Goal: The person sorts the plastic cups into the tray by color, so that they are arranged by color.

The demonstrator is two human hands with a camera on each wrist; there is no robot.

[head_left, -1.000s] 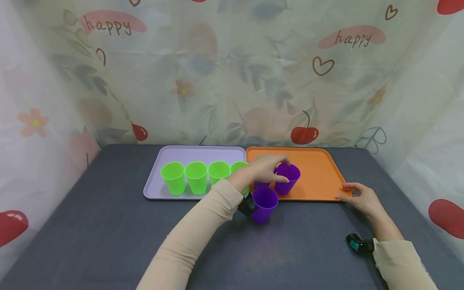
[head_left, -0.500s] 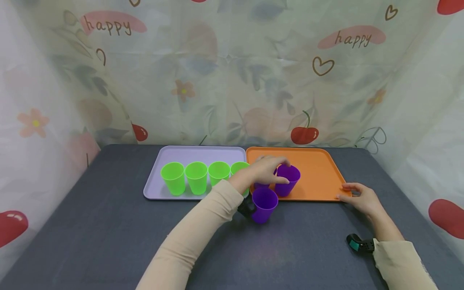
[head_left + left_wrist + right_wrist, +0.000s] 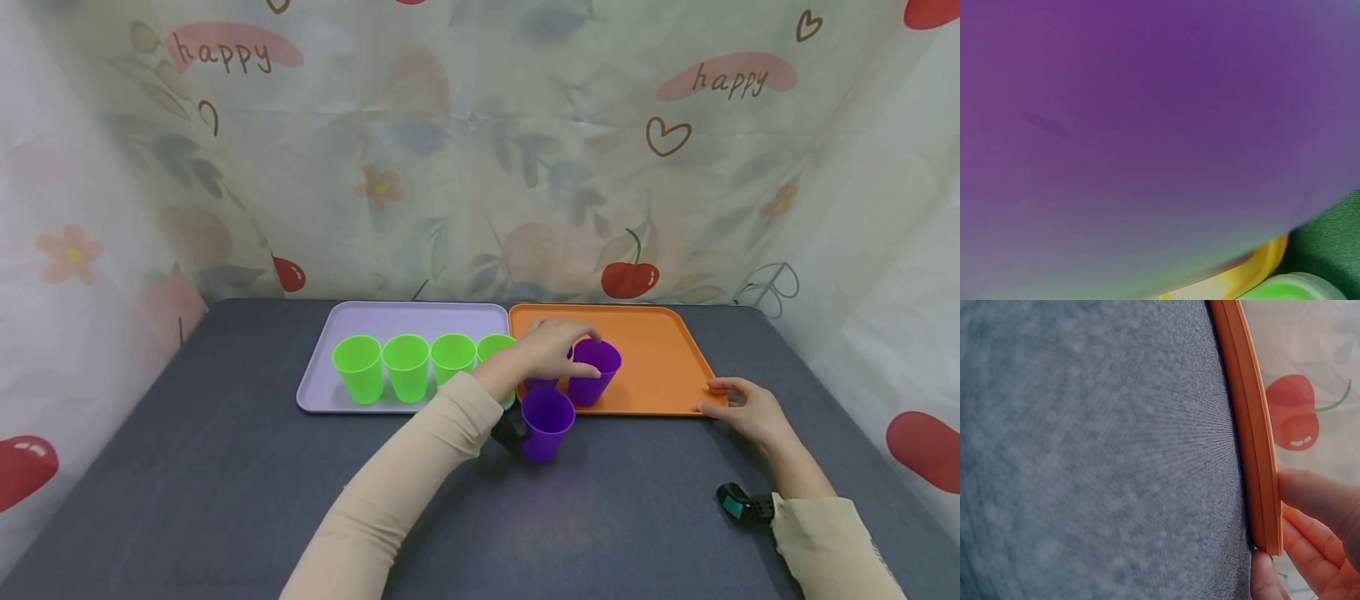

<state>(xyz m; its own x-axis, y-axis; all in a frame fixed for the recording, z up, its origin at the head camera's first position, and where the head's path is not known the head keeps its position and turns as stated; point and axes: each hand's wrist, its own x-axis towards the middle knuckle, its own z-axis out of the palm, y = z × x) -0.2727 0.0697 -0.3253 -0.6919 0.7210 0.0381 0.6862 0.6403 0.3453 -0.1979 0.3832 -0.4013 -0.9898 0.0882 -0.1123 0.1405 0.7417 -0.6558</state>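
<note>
On the orange tray stands a purple cup at the near edge. My left hand holds that cup near its rim, thumb in front and a finger behind. Another purple cup beside it is mostly hidden by the hand. A third purple cup stands on the dark tabletop before the tray, close to the wrist. Blurred purple plastic fills most of the left wrist view. At the tray's near right corner, my right hand pinches the edge, thumb above, a fingertip beneath.
A lilac tray adjoins the orange one on the left. Several green cups stand on it in a row, the rightmost partly behind my left arm. A patterned curtain hangs behind the table. A thin cord lies at the back right.
</note>
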